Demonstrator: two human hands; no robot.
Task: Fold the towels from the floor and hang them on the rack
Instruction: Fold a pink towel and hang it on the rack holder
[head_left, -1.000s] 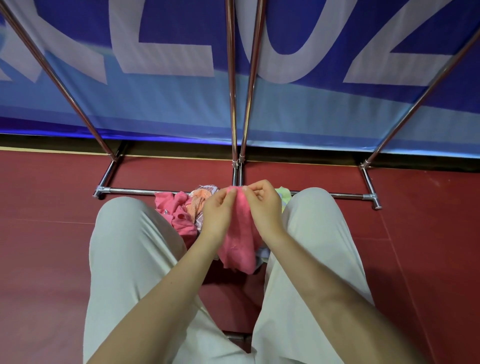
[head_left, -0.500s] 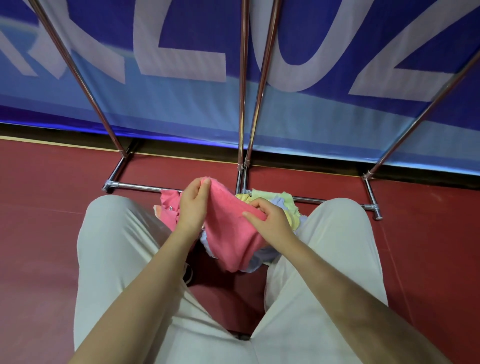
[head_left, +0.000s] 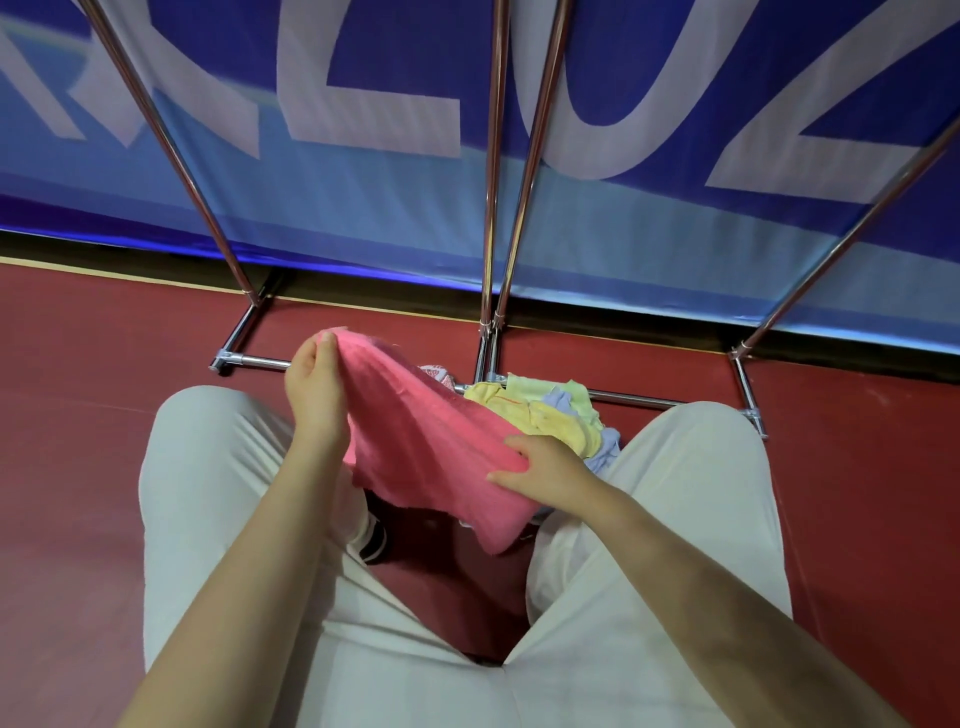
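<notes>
A pink towel (head_left: 415, 441) is stretched between my two hands above my knees. My left hand (head_left: 317, 395) pinches its upper left corner, raised over my left knee. My right hand (head_left: 540, 467) grips the towel's lower right edge close to my right knee. Behind the pink towel, a heap of yellow, green and pale blue towels (head_left: 545, 410) lies on the red floor against the rack's bottom bar. The chrome rack (head_left: 491, 208) stands just ahead, its poles rising out of the top of the view.
My knees in pale trousers (head_left: 208, 467) frame the heap on both sides. A blue banner (head_left: 363, 104) with large white letters hangs behind the rack. Red floor (head_left: 78, 415) spreads to the left and right.
My hands started together at the towel's top edge and have drawn apart. The left went up and left with a corner, the right slid down to the lower right, spreading the towel.
</notes>
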